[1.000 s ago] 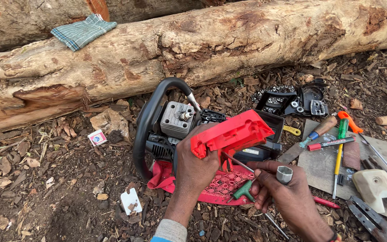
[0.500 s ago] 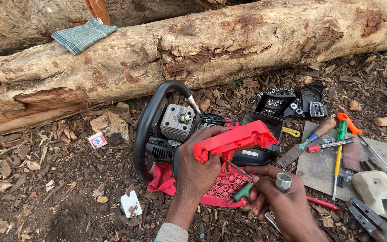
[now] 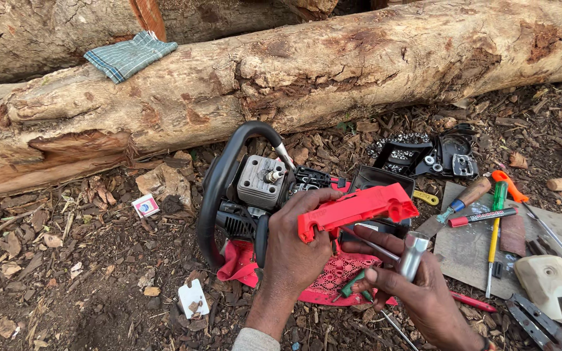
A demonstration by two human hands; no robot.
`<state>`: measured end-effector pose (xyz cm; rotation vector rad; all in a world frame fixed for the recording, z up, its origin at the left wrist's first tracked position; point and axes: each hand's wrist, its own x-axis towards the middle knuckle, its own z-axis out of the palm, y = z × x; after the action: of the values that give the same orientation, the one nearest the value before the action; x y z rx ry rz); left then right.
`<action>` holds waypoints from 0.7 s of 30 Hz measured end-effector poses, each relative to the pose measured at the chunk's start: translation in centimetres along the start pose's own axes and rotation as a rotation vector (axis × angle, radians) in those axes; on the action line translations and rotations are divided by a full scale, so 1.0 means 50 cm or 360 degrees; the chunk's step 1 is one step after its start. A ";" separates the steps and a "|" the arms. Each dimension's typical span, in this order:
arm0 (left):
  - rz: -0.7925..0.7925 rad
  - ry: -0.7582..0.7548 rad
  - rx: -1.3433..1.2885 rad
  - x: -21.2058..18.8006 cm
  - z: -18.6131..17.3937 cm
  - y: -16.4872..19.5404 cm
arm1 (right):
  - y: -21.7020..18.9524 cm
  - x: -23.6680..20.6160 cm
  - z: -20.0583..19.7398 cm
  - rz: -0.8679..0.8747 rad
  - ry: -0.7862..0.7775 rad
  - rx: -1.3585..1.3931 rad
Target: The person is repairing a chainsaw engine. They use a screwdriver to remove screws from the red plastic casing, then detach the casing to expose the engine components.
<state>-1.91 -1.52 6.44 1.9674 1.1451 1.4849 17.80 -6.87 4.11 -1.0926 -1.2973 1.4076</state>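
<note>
log [image 3: 333, 71]: lies across the top, bark torn in places
cloth [image 3: 130, 54]: checked, blue-green, folded on the log's left end
board [image 3: 469, 250]: flat on the ground at right, under several tools
marker [image 3: 482, 217]: red cap, on the board
chisel [image 3: 463, 200]: wooden handle, on the board's upper edge
black cover [image 3: 424, 156]: beside a loop of chain, near the log
small packet [image 3: 146, 206]: white, among wood chips at left

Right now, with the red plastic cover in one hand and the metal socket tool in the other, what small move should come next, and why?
Probably guide the silver socket wrench in the right hand toward the chainsaw body. The left hand holds the red plastic handle cover against it, while the tool hangs just below, apart from any fastener.
</note>
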 end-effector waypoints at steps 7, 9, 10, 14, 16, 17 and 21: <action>-0.0170 -0.0046 -0.0111 -0.011 0.005 0.010 | 0.019 0.005 0.008 0.0242 0.0539 -0.0086; -0.0071 -0.0037 -0.0089 -0.016 0.005 0.011 | 0.023 0.001 0.013 0.0214 0.0577 -0.0018; -0.0064 -0.0023 -0.0062 -0.017 0.005 0.011 | 0.022 0.000 0.014 0.0241 0.0589 -0.0026; -0.0127 0.0024 -0.0046 -0.018 0.006 0.010 | 0.009 0.000 0.009 0.0333 0.0613 -0.0007; -0.0230 -0.0005 -0.0090 -0.018 0.005 0.010 | -0.001 0.003 0.004 0.0373 0.0637 0.0045; -0.0297 -0.0039 -0.0119 -0.019 0.005 0.011 | -0.003 0.003 0.004 0.0396 0.0661 0.0073; -0.0124 -0.0033 -0.0047 -0.025 0.010 0.016 | -0.001 0.000 0.020 0.0304 0.0731 0.0229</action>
<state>-1.28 -2.94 6.12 1.8926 1.1707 1.4303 16.83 -7.08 4.20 -1.3690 -0.7693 1.2643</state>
